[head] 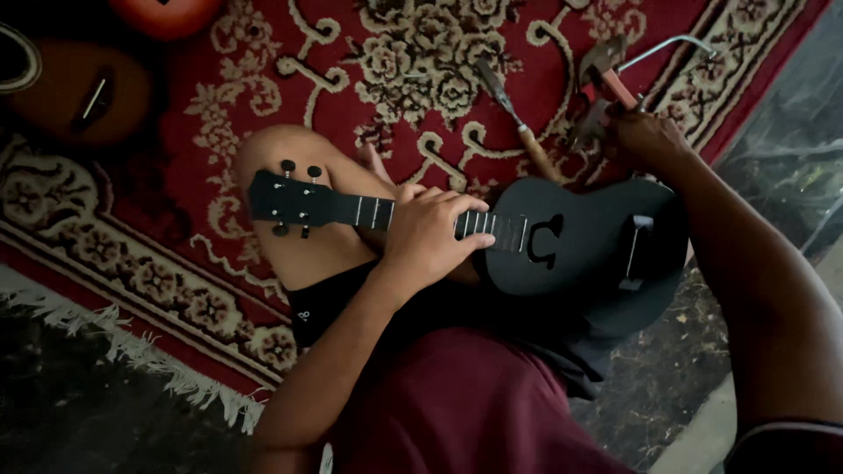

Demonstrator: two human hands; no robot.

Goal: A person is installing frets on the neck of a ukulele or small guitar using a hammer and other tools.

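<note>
A black ukulele [580, 250] lies across my lap, its headstock [285, 202] pointing left over my bare knee. My left hand [430, 233] wraps over the neck near the body, fingers across the frets. Beyond the ukulele's body, my right hand [645, 136] reaches onto the carpet and rests on pliers with red handles [606, 83]. Whether the fingers are closed around the pliers is hard to tell in the dim light.
A red patterned carpet [421, 61] with a fringed edge covers the floor. A wooden-handled tool [518, 123] lies near the pliers, with a bent metal rod [667, 44] beside them. A brown instrument body [79, 92] sits at the far left.
</note>
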